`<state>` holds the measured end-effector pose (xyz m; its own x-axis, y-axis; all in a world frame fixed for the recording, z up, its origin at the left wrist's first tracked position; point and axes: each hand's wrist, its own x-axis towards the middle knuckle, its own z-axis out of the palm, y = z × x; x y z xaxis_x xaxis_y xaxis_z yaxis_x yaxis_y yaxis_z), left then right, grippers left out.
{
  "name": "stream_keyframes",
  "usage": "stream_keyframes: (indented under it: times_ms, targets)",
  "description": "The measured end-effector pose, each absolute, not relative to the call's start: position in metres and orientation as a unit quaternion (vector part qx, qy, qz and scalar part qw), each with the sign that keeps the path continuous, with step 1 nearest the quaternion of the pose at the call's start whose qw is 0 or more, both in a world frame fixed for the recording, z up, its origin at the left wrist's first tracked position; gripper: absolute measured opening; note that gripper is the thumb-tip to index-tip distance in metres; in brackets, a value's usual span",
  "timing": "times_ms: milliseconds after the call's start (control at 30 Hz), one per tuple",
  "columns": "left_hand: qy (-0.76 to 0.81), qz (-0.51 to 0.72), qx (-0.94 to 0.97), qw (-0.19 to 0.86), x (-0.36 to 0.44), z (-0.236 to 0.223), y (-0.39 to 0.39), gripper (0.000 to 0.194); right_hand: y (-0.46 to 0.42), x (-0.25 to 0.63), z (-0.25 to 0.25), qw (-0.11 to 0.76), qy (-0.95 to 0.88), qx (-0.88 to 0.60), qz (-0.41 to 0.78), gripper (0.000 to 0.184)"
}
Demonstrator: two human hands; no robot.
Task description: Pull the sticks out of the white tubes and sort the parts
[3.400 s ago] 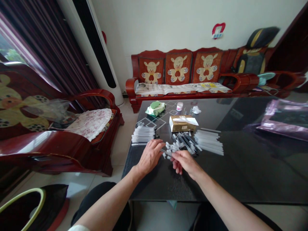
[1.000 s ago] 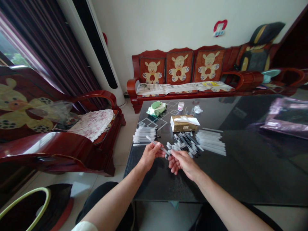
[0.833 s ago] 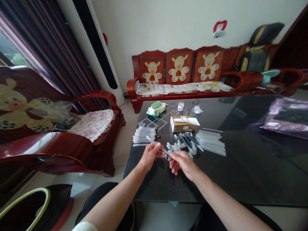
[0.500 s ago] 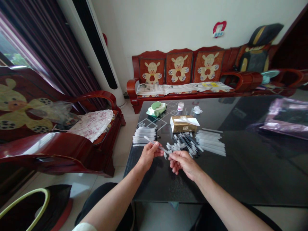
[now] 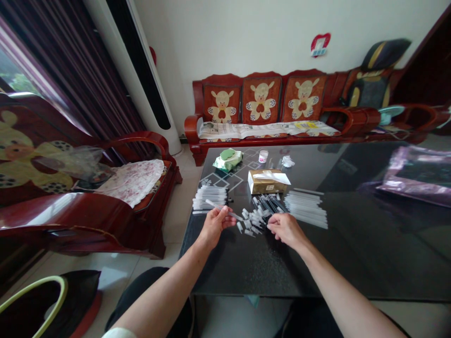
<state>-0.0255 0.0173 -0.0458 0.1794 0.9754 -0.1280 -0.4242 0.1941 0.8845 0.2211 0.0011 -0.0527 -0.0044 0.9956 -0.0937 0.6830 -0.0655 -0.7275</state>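
Observation:
My left hand [image 5: 214,227] is closed around a translucent white pen barrel [image 5: 213,204], which slants up and left out of the fingers. Just beyond it lies a stack of pens [image 5: 210,197] with dark tips. My right hand [image 5: 288,230] has its fingertips pinched together at the near edge of a heap of black pen refills [image 5: 270,204]; what they hold, if anything, is hidden. Between the two hands small translucent pen caps [image 5: 254,218] are scattered on the table. To the right of the refills, a row of empty pen barrels [image 5: 306,209] lies side by side.
A tissue box [image 5: 268,186] stands behind the refills on the dark glossy table [image 5: 338,263]. Farther back are a green wipes packet [image 5: 228,160], a small white tub [image 5: 263,156] and crumpled tissue [image 5: 288,161]. A purple plastic package [image 5: 416,173] lies at the right.
My right hand has left the end of the pen barrel and moved right to the refill heap. My left hand still holds the barrel, almost in the same place.

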Motion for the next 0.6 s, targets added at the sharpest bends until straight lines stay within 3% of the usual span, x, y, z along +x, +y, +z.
stream_keyframes:
  times_ms: [200, 400, 467, 600]
  targets:
    - [0.369, 0.504, 0.376, 0.685, -0.023, -0.049, 0.015, 0.032, -0.001, 0.198, -0.055, 0.207, -0.699, -0.66, 0.181, 0.007]
    - [0.369, 0.499, 0.375, 0.688, -0.022, -0.048, 0.014, 0.034, -0.001, 0.2, -0.05, 0.214, -0.694, -0.661, 0.186, 0.01]
    - [0.369, 0.497, 0.378, 0.689, -0.021, -0.048, 0.013, 0.034, -0.003, 0.2, -0.047, 0.248, -0.693, -0.639, 0.222, 0.01]
    - [0.37, 0.488, 0.384, 0.691, -0.017, -0.047, 0.01, 0.036, -0.011, 0.19, -0.042, 0.3, -0.661, -0.552, 0.411, 0.037]
